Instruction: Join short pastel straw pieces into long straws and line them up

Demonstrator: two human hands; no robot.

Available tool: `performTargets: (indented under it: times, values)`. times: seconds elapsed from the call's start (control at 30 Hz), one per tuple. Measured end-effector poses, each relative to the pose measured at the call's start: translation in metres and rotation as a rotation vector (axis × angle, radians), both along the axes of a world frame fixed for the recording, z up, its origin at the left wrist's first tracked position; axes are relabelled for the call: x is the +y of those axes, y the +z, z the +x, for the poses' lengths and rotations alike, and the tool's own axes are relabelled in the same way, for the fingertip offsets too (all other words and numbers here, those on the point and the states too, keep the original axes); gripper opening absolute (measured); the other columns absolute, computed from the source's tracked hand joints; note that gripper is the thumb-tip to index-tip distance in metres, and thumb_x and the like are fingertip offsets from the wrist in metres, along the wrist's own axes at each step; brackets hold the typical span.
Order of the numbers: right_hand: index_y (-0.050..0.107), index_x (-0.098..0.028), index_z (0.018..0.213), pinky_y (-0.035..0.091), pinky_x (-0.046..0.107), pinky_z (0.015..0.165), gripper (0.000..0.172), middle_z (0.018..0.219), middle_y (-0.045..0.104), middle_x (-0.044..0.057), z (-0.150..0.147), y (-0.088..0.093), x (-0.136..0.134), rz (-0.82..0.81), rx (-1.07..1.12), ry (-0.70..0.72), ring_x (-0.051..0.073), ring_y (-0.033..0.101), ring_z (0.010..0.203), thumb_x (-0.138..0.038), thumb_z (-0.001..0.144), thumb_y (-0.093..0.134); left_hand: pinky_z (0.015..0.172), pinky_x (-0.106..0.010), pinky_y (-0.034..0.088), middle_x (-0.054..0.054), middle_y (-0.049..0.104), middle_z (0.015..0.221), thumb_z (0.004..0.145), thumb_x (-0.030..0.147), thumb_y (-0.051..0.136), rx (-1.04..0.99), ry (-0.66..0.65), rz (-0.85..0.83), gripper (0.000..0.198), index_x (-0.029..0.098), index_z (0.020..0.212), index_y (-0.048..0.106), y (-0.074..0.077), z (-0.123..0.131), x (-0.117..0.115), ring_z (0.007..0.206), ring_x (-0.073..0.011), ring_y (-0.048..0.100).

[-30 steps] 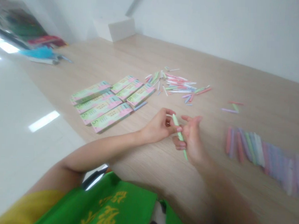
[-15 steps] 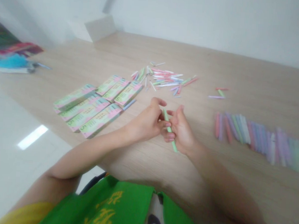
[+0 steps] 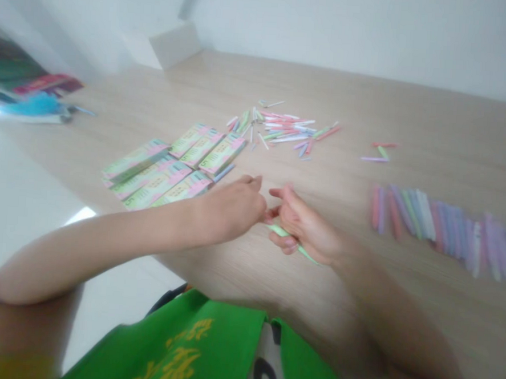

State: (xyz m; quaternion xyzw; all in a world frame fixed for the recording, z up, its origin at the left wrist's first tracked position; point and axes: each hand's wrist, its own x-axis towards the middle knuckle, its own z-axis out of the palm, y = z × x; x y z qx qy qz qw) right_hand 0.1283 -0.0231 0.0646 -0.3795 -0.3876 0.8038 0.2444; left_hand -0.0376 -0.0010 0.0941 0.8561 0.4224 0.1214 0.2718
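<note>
My left hand (image 3: 230, 208) and my right hand (image 3: 304, 227) meet above the wooden table (image 3: 369, 105), fingers curled. Both pinch a thin light-green paper stick (image 3: 282, 232), which now lies tilted low between them; one end pokes out under my right palm. To the right lies a row of several pastel rolled sticks (image 3: 439, 229), side by side. Beyond my hands is a loose scatter of small pastel sticks (image 3: 286, 128). Left of my hands lie several flat pink-and-green paper packs (image 3: 173, 162).
A green bag with yellow print (image 3: 200, 352) sits in my lap at the bottom. A few stray sticks (image 3: 379, 152) lie at the right rear. Coloured items (image 3: 35, 104) rest on the floor far left. A white wall backs the table.
The green stick has tipped from nearly upright to lying low between my hands. My left hand has closed over its upper end, and both hands dropped nearer the table.
</note>
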Motion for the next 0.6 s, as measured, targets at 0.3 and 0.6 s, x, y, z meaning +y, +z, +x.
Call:
performTargets:
  times: [0.3, 0.6]
  values:
    - [0.047, -0.022, 0.098, 0.013, 0.019, 0.037, 0.066, 0.066, 0.044, -0.005, -0.001, -0.005, -0.003, -0.007, 0.067, 0.309, 0.005, 0.019, 0.039, -0.076, 0.085, 0.011, 0.061, -0.024, 0.04, 0.001, 0.052, 0.053, 0.057, 0.011, 0.078, -0.432, 0.308, -0.237, 0.028, 0.019, 0.068, 0.054, -0.015, 0.006, -0.028, 0.058, -0.0199, 0.059]
    - [0.047, -0.022, 0.095, 0.016, 0.019, 0.037, 0.071, 0.062, 0.041, -0.005, -0.005, -0.01, -0.01, -0.046, 0.057, 0.289, 0.005, 0.018, 0.039, -0.079, 0.082, 0.008, 0.07, -0.027, 0.044, -0.002, 0.058, 0.061, 0.063, 0.018, 0.075, -0.359, 0.212, -0.296, 0.021, 0.021, 0.063, 0.054, 0.001, -0.003, -0.038, 0.069, -0.022, 0.062]
